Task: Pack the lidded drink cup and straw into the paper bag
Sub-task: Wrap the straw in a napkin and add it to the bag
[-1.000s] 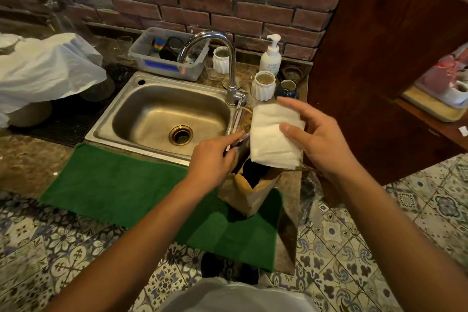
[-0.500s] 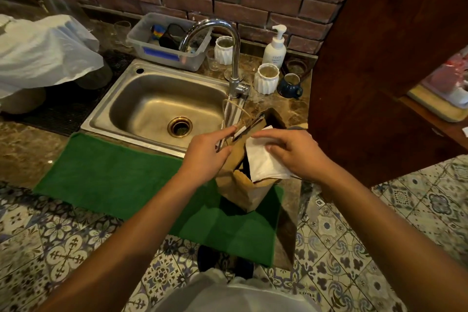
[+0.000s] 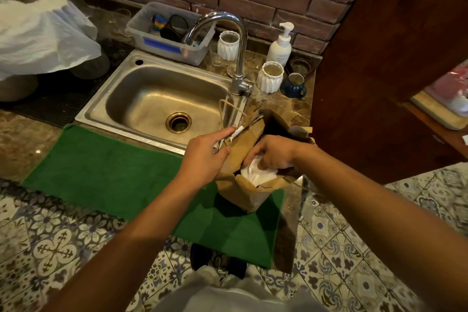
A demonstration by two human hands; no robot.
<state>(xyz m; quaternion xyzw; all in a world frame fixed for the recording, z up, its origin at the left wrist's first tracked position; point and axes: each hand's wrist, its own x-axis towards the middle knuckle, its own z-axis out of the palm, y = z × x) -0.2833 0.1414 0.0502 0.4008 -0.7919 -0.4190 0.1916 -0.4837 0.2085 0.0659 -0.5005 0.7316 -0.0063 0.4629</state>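
A brown paper bag (image 3: pixel 249 192) stands open on the counter's front edge, to the right of the sink. My left hand (image 3: pixel 205 153) pinches the bag's left rim, together with what looks like a thin paper-wrapped straw (image 3: pixel 237 131) and the twine handle. My right hand (image 3: pixel 274 151) reaches into the bag's mouth, fingers closed on a white paper napkin (image 3: pixel 258 175) that sits partly inside. Something dark lies deeper in the bag; the drink cup cannot be made out.
A steel sink (image 3: pixel 152 99) with a curved tap (image 3: pixel 238 40) lies behind the bag. A green mat (image 3: pixel 114 167) hangs over the counter edge. White ribbed cups (image 3: pixel 269 76), a blue mug (image 3: pixel 293 86), a soap pump (image 3: pixel 279 45) and a plastic tub (image 3: pixel 164 33) line the brick wall. A wooden cabinet (image 3: pixel 379 71) rises at right.
My right hand has brought the napkin down from above the bag and pushed it into the opening. My left hand has stayed on the bag's rim.
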